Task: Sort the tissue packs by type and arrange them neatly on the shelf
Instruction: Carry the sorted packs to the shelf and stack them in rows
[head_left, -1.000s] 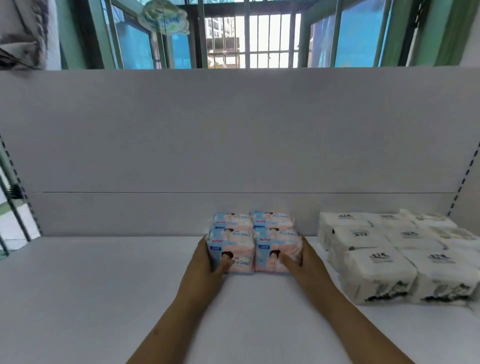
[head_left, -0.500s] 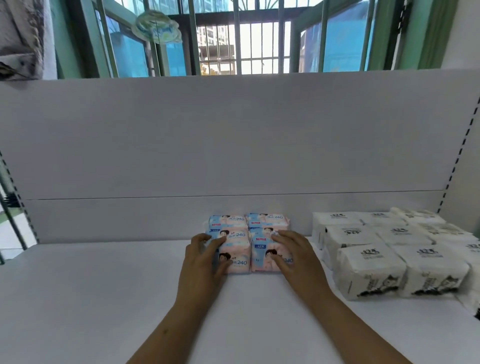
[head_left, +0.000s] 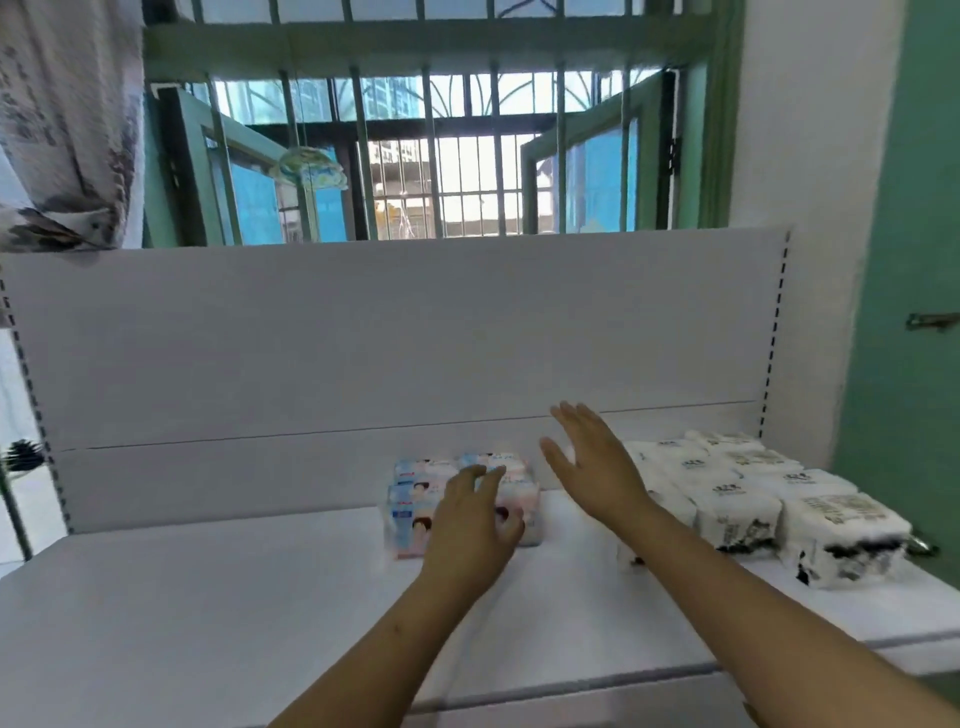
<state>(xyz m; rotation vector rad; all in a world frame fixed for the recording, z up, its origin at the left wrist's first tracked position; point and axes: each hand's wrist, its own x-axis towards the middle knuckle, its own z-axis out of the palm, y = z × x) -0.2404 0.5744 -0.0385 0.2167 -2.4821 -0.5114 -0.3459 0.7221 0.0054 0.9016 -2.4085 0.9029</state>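
Centrally in the frame, a block of pink-and-blue tissue packs (head_left: 415, 512) in glossy soft plastic is seen on the smooth white shelf (head_left: 208, 597); four packs can be counted. The left hand (head_left: 470, 525) is spread loosely in front of them, holding nothing. The right hand (head_left: 597, 467) is raised with fingers wide, empty. At right, puffy white tissue packs (head_left: 769, 493) with black print are grouped; their number cannot be told.
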